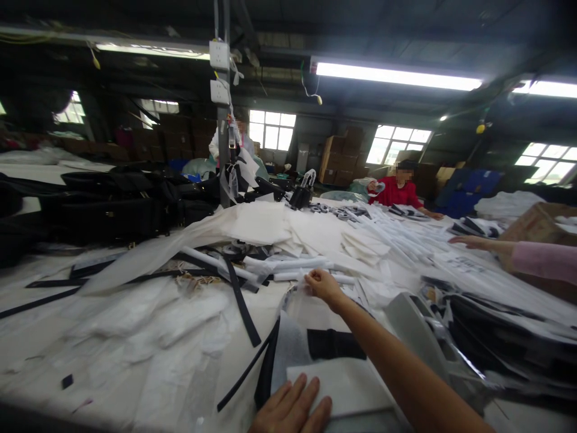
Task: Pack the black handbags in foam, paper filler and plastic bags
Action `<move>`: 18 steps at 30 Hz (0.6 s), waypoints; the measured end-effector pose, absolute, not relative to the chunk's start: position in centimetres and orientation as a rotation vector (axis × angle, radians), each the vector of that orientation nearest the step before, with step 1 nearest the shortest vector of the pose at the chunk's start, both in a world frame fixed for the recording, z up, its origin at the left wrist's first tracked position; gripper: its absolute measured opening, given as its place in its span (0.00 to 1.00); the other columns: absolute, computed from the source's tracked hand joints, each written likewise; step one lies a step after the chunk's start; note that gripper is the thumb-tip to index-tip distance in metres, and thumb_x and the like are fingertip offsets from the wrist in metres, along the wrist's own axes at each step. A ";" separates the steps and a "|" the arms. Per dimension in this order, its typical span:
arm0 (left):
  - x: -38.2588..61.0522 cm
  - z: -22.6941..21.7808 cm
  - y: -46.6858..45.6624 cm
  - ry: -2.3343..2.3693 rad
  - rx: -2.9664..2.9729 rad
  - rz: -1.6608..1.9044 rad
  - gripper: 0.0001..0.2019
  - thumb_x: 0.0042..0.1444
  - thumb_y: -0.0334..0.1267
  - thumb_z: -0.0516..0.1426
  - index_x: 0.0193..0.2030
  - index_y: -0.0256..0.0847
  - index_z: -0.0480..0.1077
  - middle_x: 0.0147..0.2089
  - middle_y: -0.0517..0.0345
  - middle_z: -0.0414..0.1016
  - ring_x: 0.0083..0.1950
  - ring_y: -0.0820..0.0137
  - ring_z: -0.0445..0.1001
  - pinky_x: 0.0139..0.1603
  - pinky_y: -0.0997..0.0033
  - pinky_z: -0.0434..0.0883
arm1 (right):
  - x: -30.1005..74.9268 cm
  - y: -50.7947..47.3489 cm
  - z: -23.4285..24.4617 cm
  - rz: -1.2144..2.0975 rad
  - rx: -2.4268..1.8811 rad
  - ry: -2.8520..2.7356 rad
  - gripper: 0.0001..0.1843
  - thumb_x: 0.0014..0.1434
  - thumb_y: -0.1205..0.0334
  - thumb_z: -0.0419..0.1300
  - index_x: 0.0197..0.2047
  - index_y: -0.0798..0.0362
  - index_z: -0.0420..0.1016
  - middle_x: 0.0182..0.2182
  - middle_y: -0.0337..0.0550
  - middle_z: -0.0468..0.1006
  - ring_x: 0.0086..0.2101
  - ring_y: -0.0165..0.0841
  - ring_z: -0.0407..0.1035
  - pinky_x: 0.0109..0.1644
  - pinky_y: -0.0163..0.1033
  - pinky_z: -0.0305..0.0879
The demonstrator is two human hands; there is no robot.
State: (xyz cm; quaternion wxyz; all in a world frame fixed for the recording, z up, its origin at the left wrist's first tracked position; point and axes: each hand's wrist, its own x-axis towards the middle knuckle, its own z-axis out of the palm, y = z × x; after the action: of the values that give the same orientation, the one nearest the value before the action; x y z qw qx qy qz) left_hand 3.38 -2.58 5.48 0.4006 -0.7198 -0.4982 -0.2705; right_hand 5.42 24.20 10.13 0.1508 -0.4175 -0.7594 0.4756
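Note:
My left hand (294, 408) lies flat with its fingers stretched out on a white padding sheet (342, 382). Under that sheet is a black bag (265, 367) with a pale grey lining, lying on the table. A black strap (243, 376) trails from the bag's left side. Farther forward, my right hand (325, 287) has thumb and forefinger pinched together at the upper edge of a thin translucent sheet (301, 308), above the bag. White wrapped strips (288, 264) lie just beyond my right fingertips.
Stacked white sheets (256, 221) spread over the middle of the table (229, 337). Black bags (103, 204) are piled at left, around a metal post (224, 138). A grey plastic machine (419, 337) stands right of my forearm. Another person's pink sleeve (545, 260) reaches in; a co-worker in red (396, 191) sits opposite.

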 end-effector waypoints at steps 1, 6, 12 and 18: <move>3.4 5.4 -2.7 -1.259 -1.825 -0.676 0.15 0.70 0.35 0.48 0.50 0.49 0.77 0.47 0.63 0.82 0.46 0.70 0.82 0.43 0.76 0.79 | 5.4 24.1 10.7 1.383 -1.184 -2.157 0.18 0.66 0.55 0.58 0.55 0.55 0.69 0.50 0.47 0.74 0.44 0.37 0.73 0.46 0.48 0.73; 3.4 5.2 -3.0 -1.304 -1.873 -0.646 0.17 0.71 0.34 0.45 0.53 0.47 0.75 0.50 0.61 0.81 0.49 0.69 0.80 0.47 0.75 0.78 | 5.0 22.6 13.2 1.502 -1.022 -2.102 0.16 0.66 0.54 0.57 0.53 0.55 0.70 0.44 0.45 0.76 0.37 0.33 0.74 0.40 0.42 0.74; 3.1 4.9 -3.2 -1.302 -1.928 -0.622 0.17 0.70 0.34 0.45 0.56 0.45 0.73 0.53 0.59 0.79 0.52 0.68 0.79 0.49 0.74 0.77 | 5.6 19.5 16.1 1.497 -0.702 -2.090 0.09 0.64 0.62 0.58 0.48 0.53 0.65 0.29 0.38 0.80 0.30 0.31 0.76 0.36 0.38 0.74; 3.3 4.8 -3.4 -1.373 -1.956 -0.635 0.19 0.71 0.31 0.43 0.58 0.44 0.71 0.55 0.60 0.78 0.54 0.67 0.77 0.49 0.70 0.77 | 9.6 14.2 17.3 1.392 -0.471 -2.129 0.28 0.52 0.67 0.66 0.56 0.49 0.67 0.32 0.36 0.81 0.36 0.33 0.77 0.47 0.40 0.72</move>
State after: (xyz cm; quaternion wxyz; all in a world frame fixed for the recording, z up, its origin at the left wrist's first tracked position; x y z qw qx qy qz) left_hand 3.30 -3.43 4.81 0.3283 -0.7472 -0.5245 -0.2425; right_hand 9.63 14.18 17.26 0.2738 -0.1751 -0.7914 0.5177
